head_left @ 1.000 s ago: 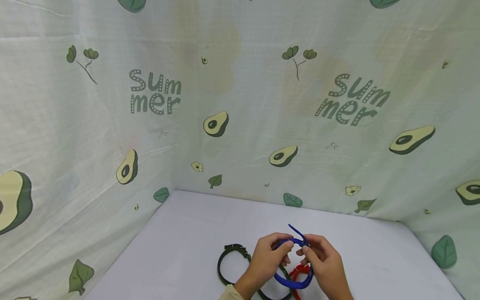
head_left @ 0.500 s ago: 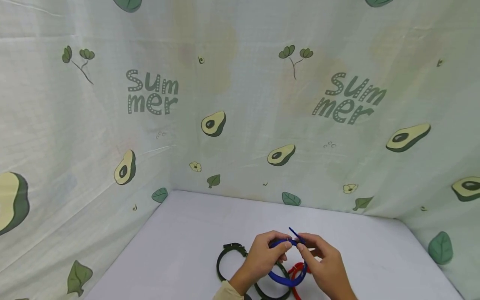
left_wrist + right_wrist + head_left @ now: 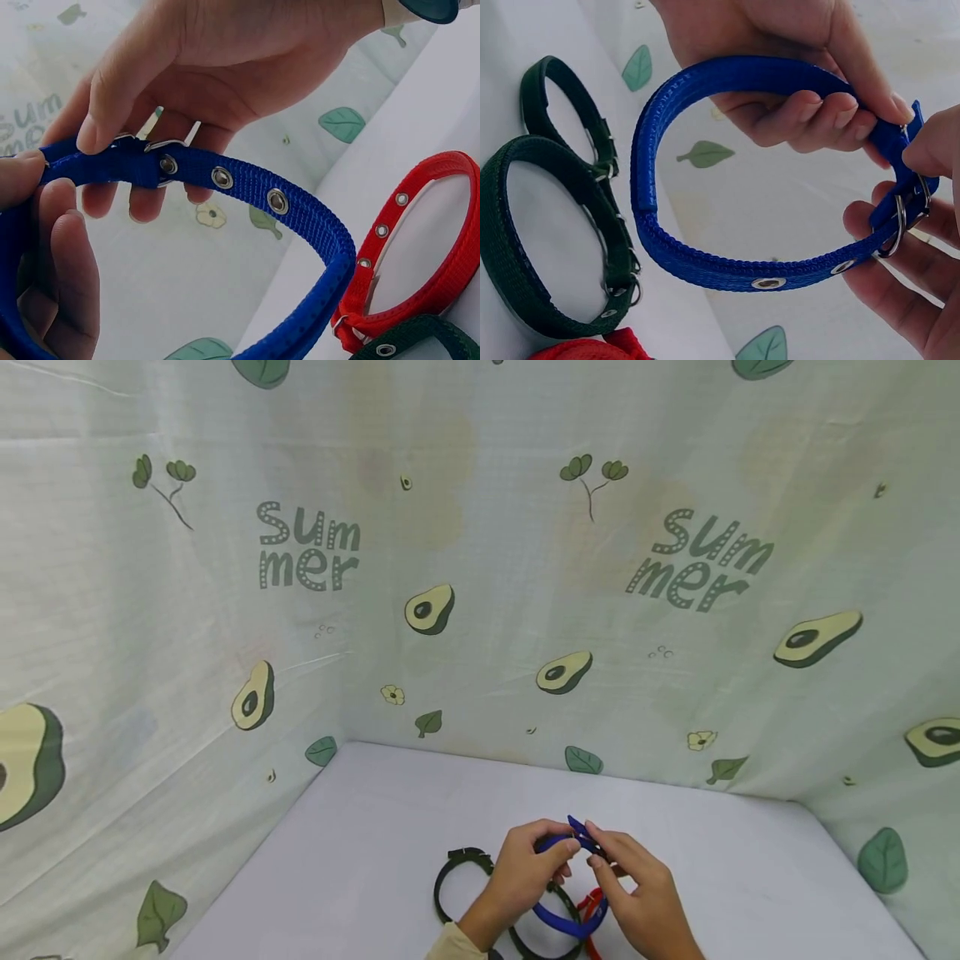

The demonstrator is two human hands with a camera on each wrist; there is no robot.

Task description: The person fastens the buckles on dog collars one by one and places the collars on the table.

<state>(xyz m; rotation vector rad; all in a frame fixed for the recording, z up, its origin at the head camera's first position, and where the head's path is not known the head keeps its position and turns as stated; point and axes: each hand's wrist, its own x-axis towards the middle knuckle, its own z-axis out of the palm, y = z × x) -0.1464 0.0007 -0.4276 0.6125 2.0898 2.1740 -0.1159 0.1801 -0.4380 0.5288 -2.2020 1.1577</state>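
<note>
Both hands hold a blue buckled collar [image 3: 564, 927] above the table, its band bent into a loop. My left hand [image 3: 525, 870] pinches the far part of the band between thumb and fingers. Opposite it, my right hand [image 3: 636, 885] pinches the strap's end section beside the buckle. In the left wrist view the metal buckle [image 3: 166, 142] lies by the right hand's fingers, with several eyelets along the band. The right wrist view shows a metal D-ring [image 3: 901, 225] near the right fingers; the thumb partly hides the strap there. The strap tip [image 3: 574, 823] points upward.
Two dark green collars lie on the white table [image 3: 360, 860]: one left [image 3: 441, 893], one nearer the left forearm [image 3: 502, 247]. A red collar [image 3: 450, 277] lies beside them, below the hands. A printed curtain [image 3: 480, 568] stands behind the table.
My right hand has shifted left, closer to the left hand. The strap tip, thin and edge-on earlier, now shows broader and sits lower. The loop has moved slightly left.
</note>
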